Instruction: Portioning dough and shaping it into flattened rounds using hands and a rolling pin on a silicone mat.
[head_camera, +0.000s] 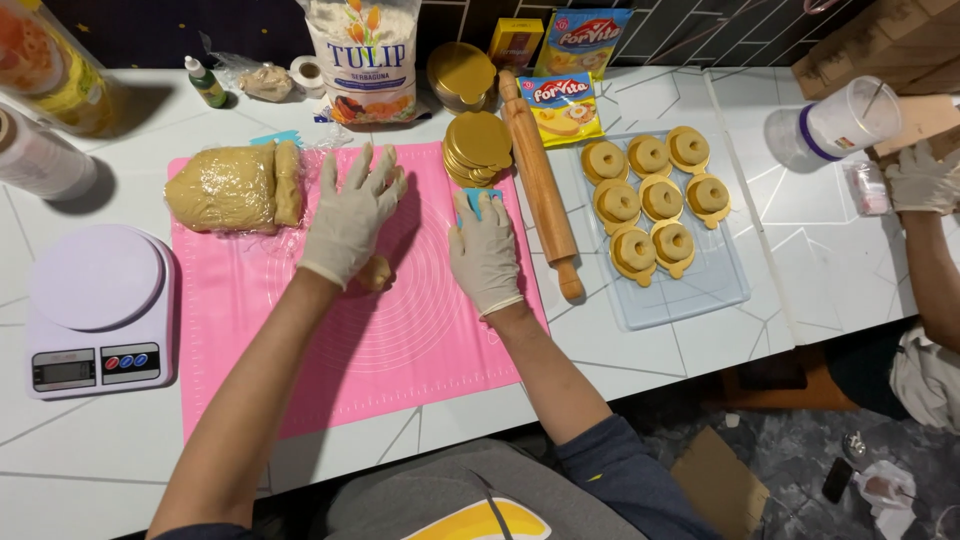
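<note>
Both forearms bare, extended forward, 2 white gloves worn. Left hand (350, 215): palm down, fingers spread, wrist raised. Right hand (484, 252): palm down, fingers together and curled at the tips.

left hand (350, 215) half hides a dough piece (377, 273).
</note>
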